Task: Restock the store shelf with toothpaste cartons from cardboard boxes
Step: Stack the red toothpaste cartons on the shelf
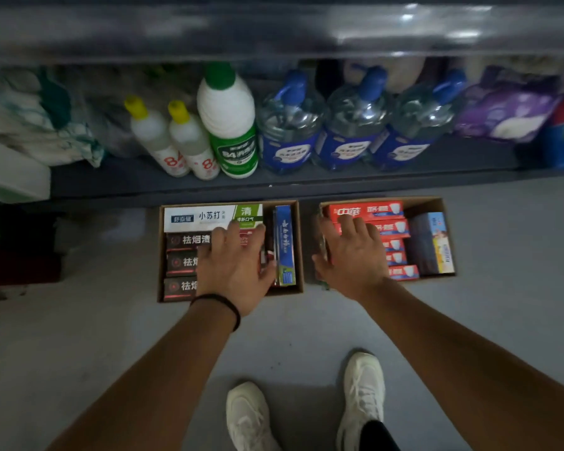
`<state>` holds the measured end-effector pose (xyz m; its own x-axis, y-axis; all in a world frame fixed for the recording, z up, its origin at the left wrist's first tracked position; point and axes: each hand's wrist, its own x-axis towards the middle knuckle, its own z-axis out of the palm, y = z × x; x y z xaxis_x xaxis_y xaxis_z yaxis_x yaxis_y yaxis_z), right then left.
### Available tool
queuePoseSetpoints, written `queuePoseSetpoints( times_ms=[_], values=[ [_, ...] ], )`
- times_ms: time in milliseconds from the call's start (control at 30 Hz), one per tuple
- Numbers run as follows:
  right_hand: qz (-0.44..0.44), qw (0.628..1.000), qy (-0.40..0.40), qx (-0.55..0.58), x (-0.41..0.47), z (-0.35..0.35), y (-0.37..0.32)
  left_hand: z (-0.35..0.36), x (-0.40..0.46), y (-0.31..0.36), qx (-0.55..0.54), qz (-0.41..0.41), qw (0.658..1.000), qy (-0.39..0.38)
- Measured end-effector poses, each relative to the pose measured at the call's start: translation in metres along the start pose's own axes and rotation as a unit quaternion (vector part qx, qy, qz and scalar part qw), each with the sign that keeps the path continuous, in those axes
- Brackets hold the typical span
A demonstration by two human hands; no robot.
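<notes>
Grey floor [469,320] fills the lower frame; a dark shelf [274,185] of bottles spans the upper frame. Two open cardboard boxes sit at centre, just apart, touching the shelf base. Left hand [235,268], fingers spread, rests on dark cartons [184,239] in the left box [159,255]. Right hand [352,255], fingers spread, rests on red cartons [368,209] in the right box [437,203].

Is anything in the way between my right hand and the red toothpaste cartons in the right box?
Nothing visible. The right hand already reaches into the open right cardboard box, its fingers over the red toothpaste cartons.
</notes>
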<state>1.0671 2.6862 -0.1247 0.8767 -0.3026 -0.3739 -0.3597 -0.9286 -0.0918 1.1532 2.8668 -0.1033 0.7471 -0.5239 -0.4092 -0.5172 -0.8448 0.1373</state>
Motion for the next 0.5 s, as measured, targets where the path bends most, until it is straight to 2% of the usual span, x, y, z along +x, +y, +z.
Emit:
queuePoseSetpoints(
  times_ms=[300,500],
  values=[
    [0.030,0.999,0.011,-0.011,-0.071,-0.092,0.057,-0.079,-0.030,0.096,0.036,0.073,0.997,-0.016],
    [0.036,0.999,0.006,0.003,-0.086,-0.100,0.117,-0.083,-0.029,0.162,0.028,0.093,0.995,-0.029]
  ],
)
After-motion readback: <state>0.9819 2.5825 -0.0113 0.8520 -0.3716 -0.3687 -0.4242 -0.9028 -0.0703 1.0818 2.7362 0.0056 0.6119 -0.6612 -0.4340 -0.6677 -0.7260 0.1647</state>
